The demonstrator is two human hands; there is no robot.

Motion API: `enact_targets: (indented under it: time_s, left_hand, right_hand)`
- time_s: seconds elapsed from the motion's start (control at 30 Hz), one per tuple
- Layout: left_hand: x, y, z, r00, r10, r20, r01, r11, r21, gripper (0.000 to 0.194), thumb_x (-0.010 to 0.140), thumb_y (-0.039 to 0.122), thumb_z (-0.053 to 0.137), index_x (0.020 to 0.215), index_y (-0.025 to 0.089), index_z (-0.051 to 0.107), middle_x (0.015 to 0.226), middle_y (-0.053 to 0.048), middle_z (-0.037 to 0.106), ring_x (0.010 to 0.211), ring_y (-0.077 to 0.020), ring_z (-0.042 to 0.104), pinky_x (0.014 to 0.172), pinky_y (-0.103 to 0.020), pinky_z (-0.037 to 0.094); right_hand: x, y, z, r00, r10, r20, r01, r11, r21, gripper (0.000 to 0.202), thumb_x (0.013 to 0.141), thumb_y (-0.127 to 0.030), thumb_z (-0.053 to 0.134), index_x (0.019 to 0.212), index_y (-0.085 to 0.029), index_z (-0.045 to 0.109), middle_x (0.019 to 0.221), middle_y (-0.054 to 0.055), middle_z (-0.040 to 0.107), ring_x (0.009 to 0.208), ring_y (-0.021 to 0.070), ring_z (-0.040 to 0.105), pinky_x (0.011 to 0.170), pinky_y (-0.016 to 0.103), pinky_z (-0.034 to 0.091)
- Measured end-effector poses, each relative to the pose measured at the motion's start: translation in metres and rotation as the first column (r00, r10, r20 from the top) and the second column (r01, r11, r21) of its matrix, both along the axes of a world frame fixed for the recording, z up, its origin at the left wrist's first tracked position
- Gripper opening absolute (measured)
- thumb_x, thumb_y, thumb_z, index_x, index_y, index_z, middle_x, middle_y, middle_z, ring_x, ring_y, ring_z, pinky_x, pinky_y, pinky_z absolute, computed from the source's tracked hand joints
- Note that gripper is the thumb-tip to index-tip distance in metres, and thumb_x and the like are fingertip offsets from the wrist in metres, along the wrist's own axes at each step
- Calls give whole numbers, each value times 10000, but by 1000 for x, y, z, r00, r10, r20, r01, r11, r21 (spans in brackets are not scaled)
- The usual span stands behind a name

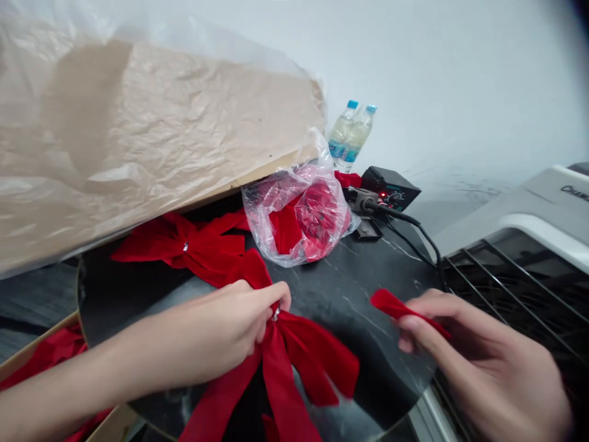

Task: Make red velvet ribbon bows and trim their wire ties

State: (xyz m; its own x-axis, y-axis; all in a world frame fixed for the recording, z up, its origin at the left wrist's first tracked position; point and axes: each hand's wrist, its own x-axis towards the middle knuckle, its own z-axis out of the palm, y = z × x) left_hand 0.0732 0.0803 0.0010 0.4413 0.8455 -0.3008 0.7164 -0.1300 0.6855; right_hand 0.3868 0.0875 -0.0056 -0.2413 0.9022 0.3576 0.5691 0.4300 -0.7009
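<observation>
Red bows all over a dark round table (350, 294)

Left hand (230, 325) pinched shut on red bow (294, 362) at its silver-tied knot, lying near the front edge; second bow (184, 245) and bagged ones (304, 221) further back; right hand (483, 368) gripping a loose red strip (391, 305) between fingers (414, 325)

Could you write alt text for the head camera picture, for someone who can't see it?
On a round dark table, a person's left hand pinches the centre of a red ribbon bow while the right hand holds a short red ribbon strip. Behind lie another red bow, a plastic bag of red ribbon and two water bottles.
</observation>
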Motion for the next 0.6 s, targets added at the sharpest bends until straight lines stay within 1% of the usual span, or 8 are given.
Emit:
enact_targets:
  time_s: [0.07,0.13,0.23,0.3,0.4,0.43,0.5,0.6]
  left_hand:
    - [-4,3,10,992,-29,122,30,1000,-4,352,1090,331,297,1127,292,645,950,-8,695,873,-167,660,805,-257,478]
    - [-6,8,19,966,-46,255,47,999,2,314,1096,355,351,1041,275,650,983,16,679,939,-143,633,866,-226,461]
    - [-4,16,24,887,-69,457,99,994,-41,154,1017,356,597,939,230,556,881,38,555,798,-110,542,729,-198,456]
    - [0,21,24,830,-65,555,115,992,-56,252,946,317,714,963,239,475,866,50,485,743,-94,511,661,-189,450]
    - [6,27,21,770,-24,638,136,982,-127,344,935,267,727,1038,277,399,898,48,541,789,-108,616,664,-198,491]
    - [7,28,21,758,-11,652,157,973,-167,363,940,255,718,1066,292,380,908,45,580,810,-123,658,658,-202,501]
    - [8,31,18,745,14,667,190,954,-232,415,934,239,719,1113,316,353,951,26,656,857,-162,720,648,-217,522]
    - [9,34,13,784,75,616,112,959,-259,570,838,256,818,1168,323,358,945,17,704,857,-191,744,640,-226,541]
  right_hand:
    - [8,-6,1,996,14,-93,-13,1000,13,95,948,-318,720,899,-241,692,701,-1,656,617,132,629,554,198,497]
    - [10,-10,5,984,78,-161,-81,997,-12,90,972,-298,685,900,-244,680,741,10,671,673,145,656,602,209,530]
    - [-3,-15,6,970,137,-201,-153,986,-66,98,1000,-288,654,909,-254,668,899,18,733,827,145,724,724,201,576]
    - [-16,-17,3,967,146,-210,-172,978,-114,94,1008,-291,651,922,-254,656,1110,28,754,1022,153,740,850,200,576]
    - [-36,-14,-8,952,174,-253,-229,952,-205,102,1025,-307,633,944,-249,614,1334,31,694,1201,160,682,978,223,528]
    - [-40,-13,-11,945,190,-267,-254,940,-230,112,1030,-315,626,946,-246,597,1326,30,689,1179,151,678,974,224,518]
    - [-46,-8,-16,930,231,-286,-303,922,-242,138,1038,-332,613,944,-242,567,1186,15,697,1044,122,669,909,209,506]
    - [-49,-3,-15,926,270,-262,-337,905,-261,157,1054,-344,587,939,-241,556,947,-24,638,841,94,593,777,186,470]
